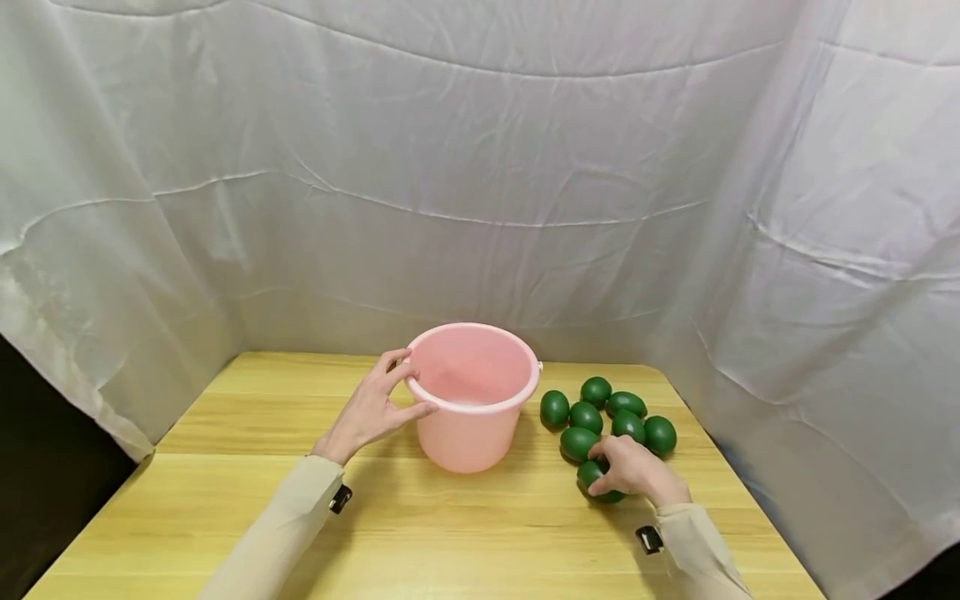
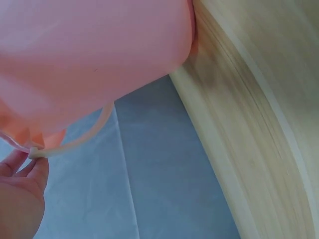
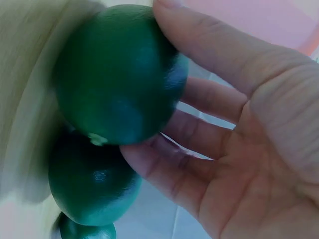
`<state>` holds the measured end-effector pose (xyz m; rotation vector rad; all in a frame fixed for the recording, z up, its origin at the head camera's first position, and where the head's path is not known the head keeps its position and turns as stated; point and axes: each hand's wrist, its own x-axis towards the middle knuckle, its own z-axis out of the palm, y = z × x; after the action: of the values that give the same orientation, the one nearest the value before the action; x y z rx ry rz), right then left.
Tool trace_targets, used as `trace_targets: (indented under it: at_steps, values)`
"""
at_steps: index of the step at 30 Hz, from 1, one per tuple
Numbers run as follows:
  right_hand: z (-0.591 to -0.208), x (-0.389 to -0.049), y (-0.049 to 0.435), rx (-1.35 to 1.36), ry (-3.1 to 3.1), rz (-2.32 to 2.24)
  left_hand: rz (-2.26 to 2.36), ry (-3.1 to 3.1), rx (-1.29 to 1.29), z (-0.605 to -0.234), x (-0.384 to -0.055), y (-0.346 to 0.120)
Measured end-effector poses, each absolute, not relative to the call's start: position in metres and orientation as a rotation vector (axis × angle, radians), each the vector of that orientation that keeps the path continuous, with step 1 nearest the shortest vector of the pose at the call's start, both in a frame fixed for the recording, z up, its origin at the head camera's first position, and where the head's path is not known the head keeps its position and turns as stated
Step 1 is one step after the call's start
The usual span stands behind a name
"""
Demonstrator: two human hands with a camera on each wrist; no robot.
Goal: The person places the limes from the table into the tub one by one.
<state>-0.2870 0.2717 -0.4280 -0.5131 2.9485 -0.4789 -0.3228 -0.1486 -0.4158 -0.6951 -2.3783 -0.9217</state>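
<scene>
Your left grip is at the left side of the pink bucket, pinching its rim: the fingers reach over the edge while your thumb lies against the outer side. From the left wrist, your fingertips meet the rim close by a pale peg, where the curved handle joins. The bucket stands upright on the wooden table, around its middle and toward the far edge, with its mouth facing up. Off to the right of it, your right grip is curled round the nearest green fruit, thumb on one side and fingertips on the other; you cannot tell from these views whether that fruit has left the tabletop. Seven more fruits lie in a loose cluster beyond your hand: one is just past the held one, another sits just past your knuckles, and the leftmost is nearest to the bucket, a little apart from it. The one farthest right is toward the table's right edge. You have light sleeves on both arms, with a small black device at the left wrist, and a pale curtain hangs behind the table.
</scene>
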Motion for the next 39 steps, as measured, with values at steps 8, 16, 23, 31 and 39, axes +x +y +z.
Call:
trace_targets:
  at_steps: [8,16,23,31,39]
  values:
    - [-0.432,-0.29,0.269,-0.561,2.967,-0.41,-0.92,-2.408,-0.692,-0.413,-0.324,-0.148]
    - [-0.43,-0.291,0.267,-0.619,3.071,-0.427,-0.931,-2.418,-0.697,-0.412,-0.322,-0.148]
    - [-0.428,-0.293,0.266,-0.725,3.174,-0.444,-0.924,-2.415,-0.701,-0.411,-0.323,-0.149]
    - [-0.428,-0.298,0.265,-0.722,3.294,-0.586,-0.936,-2.413,-0.705,-0.411,-0.322,-0.15]
    - [-0.425,-0.303,0.261,-0.73,3.333,-0.733,-0.933,-2.402,-0.692,-0.415,-0.323,-0.149]
